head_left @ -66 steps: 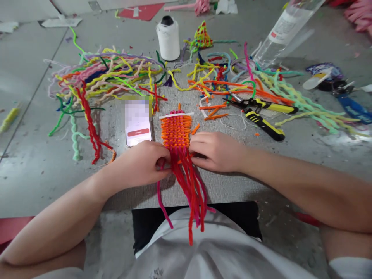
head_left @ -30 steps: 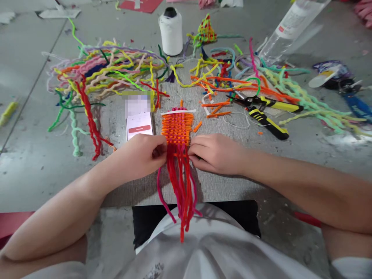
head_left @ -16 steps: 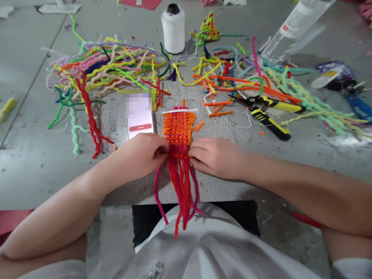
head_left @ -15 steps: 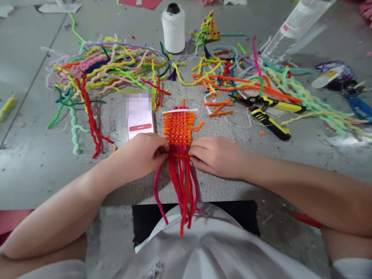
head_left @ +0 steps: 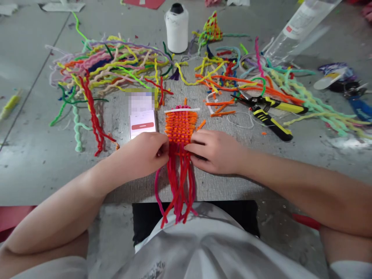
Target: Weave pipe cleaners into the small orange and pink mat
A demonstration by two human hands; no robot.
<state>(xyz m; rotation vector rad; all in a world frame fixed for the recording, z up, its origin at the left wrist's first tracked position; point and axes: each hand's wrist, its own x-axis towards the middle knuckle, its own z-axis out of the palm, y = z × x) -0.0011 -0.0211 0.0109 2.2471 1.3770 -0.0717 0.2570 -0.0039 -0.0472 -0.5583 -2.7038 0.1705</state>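
Observation:
A small woven piece (head_left: 180, 126) of orange and magenta yarn lies flat on the table in front of me, with a white strip across its top. Loose red and magenta strands (head_left: 180, 182) hang from its lower end over the table edge. My left hand (head_left: 151, 153) is closed, pinching the lower left edge of the weave. From the right, my right hand (head_left: 213, 151) has its fingertips on the lower rows, index finger reaching over the strands and thumb near an orange cross strand (head_left: 180, 154). The exact grip of both hands is partly hidden by the fingers.
A phone (head_left: 142, 124) lies beyond my left hand. Piles of coloured yarn (head_left: 116, 66) spread behind it. Yellow-black pliers (head_left: 271, 112) lie to the right. A white thread spool (head_left: 177, 31), a woven triangle (head_left: 213, 29) and a clear bottle (head_left: 299, 33) are farther back.
My right hand's fingers have moved left and slightly up onto the lower rows. The hanging strands have shifted and now cross near their ends. My left hand stays at the left edge.

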